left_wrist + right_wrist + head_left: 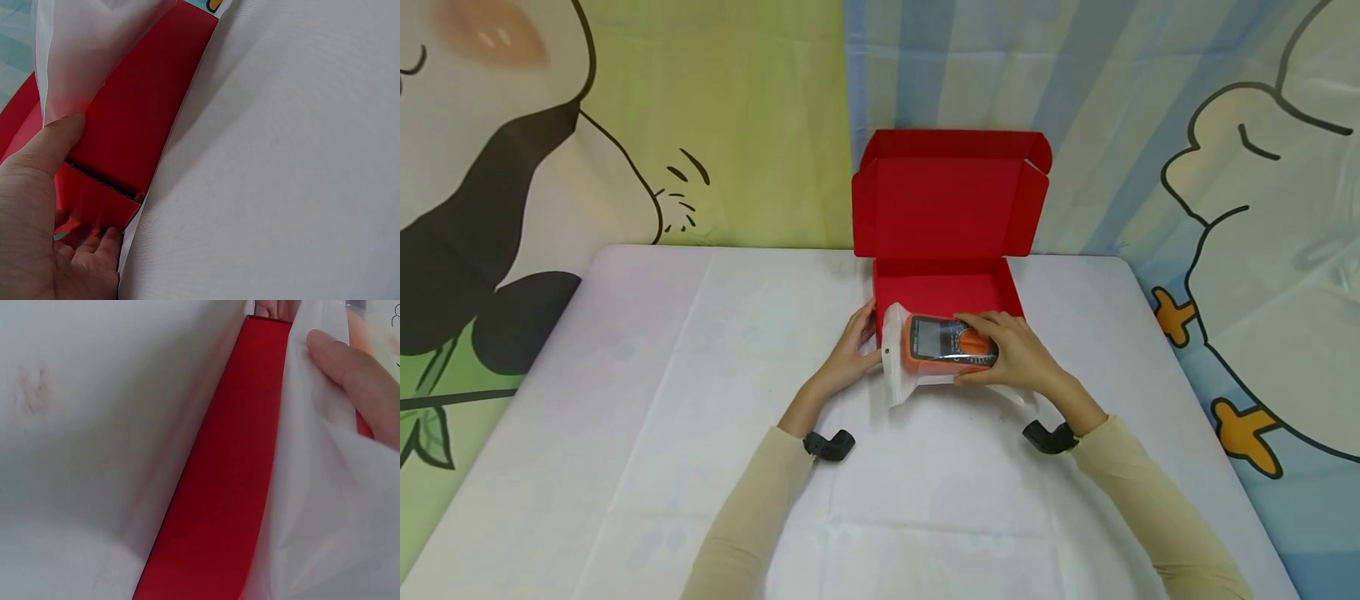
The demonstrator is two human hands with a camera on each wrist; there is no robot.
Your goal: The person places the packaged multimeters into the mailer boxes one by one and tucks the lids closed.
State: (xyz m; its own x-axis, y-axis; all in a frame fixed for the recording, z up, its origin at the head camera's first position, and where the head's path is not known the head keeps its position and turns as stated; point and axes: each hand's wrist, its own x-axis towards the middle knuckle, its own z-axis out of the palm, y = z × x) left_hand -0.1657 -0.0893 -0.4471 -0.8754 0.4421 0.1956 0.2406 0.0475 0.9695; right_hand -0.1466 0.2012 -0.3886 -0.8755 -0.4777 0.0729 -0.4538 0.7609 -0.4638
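An orange and black multimeter [937, 341] in a clear-fronted white plastic bag [895, 367] is held over the front of an open red cardboard box [947, 292]. My right hand [1009, 348] grips the bagged meter at its right end, thumb on the near side and fingers over the far side. At the box's front left corner, my left hand [848, 354] holds on, its thumb at the front wall's rim and its fingers against the side wall. In the right wrist view, the white bag [306, 487] hangs beside the red front wall [225, 462]. The meter's underside is hidden.
The box lid [951, 196] stands raised at the back, its side flaps folded inward. Beneath everything is a white-covered table [700, 433]. Behind its far edge hangs a printed cartoon curtain [760, 125]. Each wrist carries a black camera mount [829, 446].
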